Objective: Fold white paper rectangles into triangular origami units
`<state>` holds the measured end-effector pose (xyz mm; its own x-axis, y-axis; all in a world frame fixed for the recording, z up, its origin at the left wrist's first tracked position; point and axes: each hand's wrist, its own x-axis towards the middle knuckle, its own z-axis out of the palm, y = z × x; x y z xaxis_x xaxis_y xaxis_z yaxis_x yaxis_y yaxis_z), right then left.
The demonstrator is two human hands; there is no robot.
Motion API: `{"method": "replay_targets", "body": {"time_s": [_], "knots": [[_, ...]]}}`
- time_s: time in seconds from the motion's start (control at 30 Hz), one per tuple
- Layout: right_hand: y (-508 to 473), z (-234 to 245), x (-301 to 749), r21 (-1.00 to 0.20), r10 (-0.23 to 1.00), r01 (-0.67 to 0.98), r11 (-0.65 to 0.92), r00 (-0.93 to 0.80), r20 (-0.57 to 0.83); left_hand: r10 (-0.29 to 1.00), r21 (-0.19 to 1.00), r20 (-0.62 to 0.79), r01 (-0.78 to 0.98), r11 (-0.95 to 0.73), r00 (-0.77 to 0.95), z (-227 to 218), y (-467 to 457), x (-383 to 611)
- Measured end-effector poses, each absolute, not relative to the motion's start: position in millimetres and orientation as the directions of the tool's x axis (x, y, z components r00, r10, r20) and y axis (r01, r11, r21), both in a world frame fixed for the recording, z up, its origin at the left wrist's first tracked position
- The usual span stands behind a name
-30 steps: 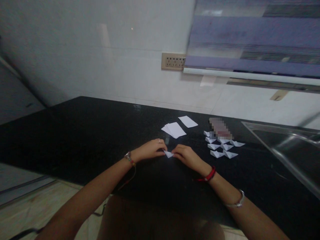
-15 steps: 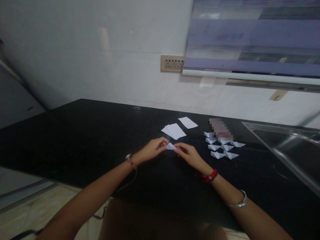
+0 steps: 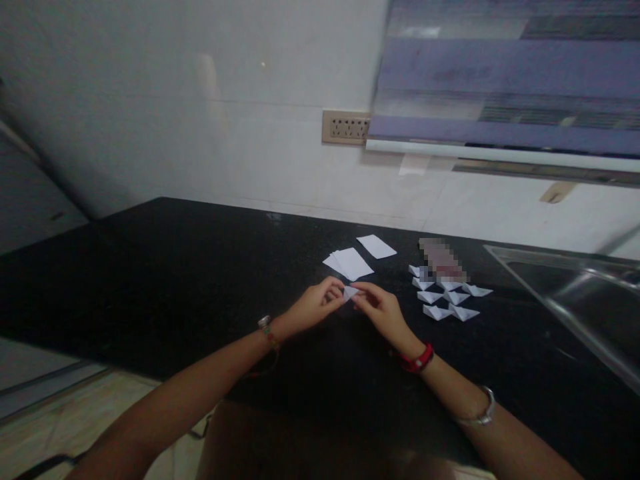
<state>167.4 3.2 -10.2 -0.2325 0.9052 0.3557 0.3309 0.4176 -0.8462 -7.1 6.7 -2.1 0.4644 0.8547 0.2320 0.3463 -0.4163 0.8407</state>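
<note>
Between my two hands, just above the dark countertop, is a small folded piece of white paper (image 3: 349, 293), triangular in outline. My left hand (image 3: 320, 299) pinches its left side with thumb and fingers. At its right side, my right hand (image 3: 379, 308) grips the edge between thumb and forefinger. Beyond my hands lies a fanned stack of white paper sheets (image 3: 353, 262), with another white sheet (image 3: 377, 246) behind it to the right. Several folded paper boats (image 3: 436, 312) sit in rows to the right of my right hand.
A pixelated flat object (image 3: 444, 259) lies behind the paper boats. At the right, a metal sink (image 3: 550, 293) is set into the black countertop (image 3: 200, 280). A socket panel (image 3: 345, 127) is on the back wall, beside a purple striped blind (image 3: 480, 80).
My left hand has shifted slightly to the right, closer to my right hand. The folded paper has turned and moved a little rightward with it.
</note>
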Motion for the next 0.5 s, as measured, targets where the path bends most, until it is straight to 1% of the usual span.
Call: {"method": "replay_targets", "body": {"time_s": [0.17, 0.33, 0.5], "knots": [[2.0, -11.9, 165.3, -0.836, 0.911, 0.367, 0.408, -0.232, 0.342, 0.846, 0.816, 0.236, 0.375, -0.44, 0.479, -4.3, 6.7, -6.5], [1.7, -13.5, 165.0, -0.826, 0.913, 0.392, 0.405, -0.229, 0.339, 0.854, 0.862, 0.186, 0.338, -0.379, 0.485, -6.1, 8.6, -7.3], [-0.1, -10.9, 162.9, -0.823, 0.909, 0.389, 0.414, -0.226, 0.351, 0.858, 0.869, 0.185, 0.327, -0.371, 0.48, -9.8, 10.7, -7.4]]}}
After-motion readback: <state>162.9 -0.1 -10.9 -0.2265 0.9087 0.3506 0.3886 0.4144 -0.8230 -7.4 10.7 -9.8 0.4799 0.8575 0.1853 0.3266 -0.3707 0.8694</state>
